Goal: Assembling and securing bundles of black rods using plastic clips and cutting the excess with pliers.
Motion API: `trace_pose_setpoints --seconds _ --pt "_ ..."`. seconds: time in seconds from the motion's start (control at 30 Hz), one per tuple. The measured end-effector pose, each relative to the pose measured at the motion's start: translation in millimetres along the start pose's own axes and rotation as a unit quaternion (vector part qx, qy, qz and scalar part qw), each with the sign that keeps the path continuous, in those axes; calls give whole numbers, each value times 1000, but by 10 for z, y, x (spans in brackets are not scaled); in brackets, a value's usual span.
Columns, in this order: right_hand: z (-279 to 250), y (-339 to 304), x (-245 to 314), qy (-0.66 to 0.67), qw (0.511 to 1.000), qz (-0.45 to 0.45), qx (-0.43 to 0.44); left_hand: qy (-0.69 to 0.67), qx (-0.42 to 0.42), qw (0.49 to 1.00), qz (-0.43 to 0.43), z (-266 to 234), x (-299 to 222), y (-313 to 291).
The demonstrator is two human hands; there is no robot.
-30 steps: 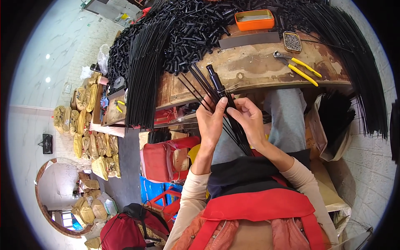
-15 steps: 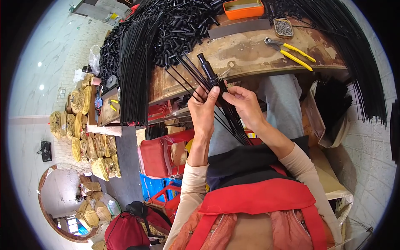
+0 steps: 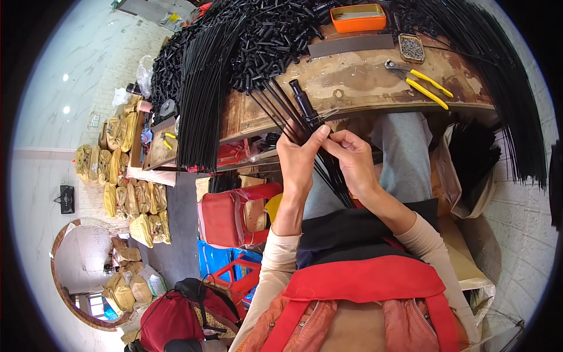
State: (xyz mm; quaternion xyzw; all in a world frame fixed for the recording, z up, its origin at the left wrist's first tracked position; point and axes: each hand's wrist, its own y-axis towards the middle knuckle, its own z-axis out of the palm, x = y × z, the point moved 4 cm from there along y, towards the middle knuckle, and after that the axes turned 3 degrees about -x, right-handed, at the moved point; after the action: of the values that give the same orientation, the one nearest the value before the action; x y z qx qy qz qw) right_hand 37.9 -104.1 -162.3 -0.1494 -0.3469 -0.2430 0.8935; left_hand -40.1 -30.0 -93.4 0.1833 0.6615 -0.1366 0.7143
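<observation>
My left hand is closed around a bundle of thin black rods, its thumb pressed on top. Among the rods a stepped black plastic tube sticks up beyond the fingers, tilted to the left. Close beside it, my right hand is closed, thumb and forefinger pinched together at the bundle just below the tube. What lies in that pinch is hidden. A thin light strand shows by the tube's lower end. The rods' lower ends reach down toward my lap.
On the wooden bench lie yellow-handled pliers, an orange tray, a small dish of metal bits and a heap of black tubes. Long black rods overhang its left edge, more its right. A red-covered seat stands lower left.
The bench and its things sit slightly farther right and lower in the picture. My right thumb and forefinger have come together at the bundle; the left hand keeps its hold.
</observation>
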Motion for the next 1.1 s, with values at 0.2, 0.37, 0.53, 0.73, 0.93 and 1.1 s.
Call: trace_pose_setpoints --seconds 0.2,0.37,0.53,0.73,0.93,1.1 --pt "27 37 29 93 996 -10 15 -32 70 997 -18 -7 27 21" --pt "-80 125 -59 140 985 57 88 -31 87 996 -3 -3 6 5" --pt "10 32 -19 72 997 7 10 9 63 998 8 11 4 -1" --pt "75 -121 50 36 997 -67 -27 -30 121 992 -7 57 2 -15" --pt "-12 -65 9 26 997 -61 -28 -39 145 989 -9 73 34 22" --pt "-33 -34 -6 38 997 -51 -37 -71 137 988 -23 39 58 29"
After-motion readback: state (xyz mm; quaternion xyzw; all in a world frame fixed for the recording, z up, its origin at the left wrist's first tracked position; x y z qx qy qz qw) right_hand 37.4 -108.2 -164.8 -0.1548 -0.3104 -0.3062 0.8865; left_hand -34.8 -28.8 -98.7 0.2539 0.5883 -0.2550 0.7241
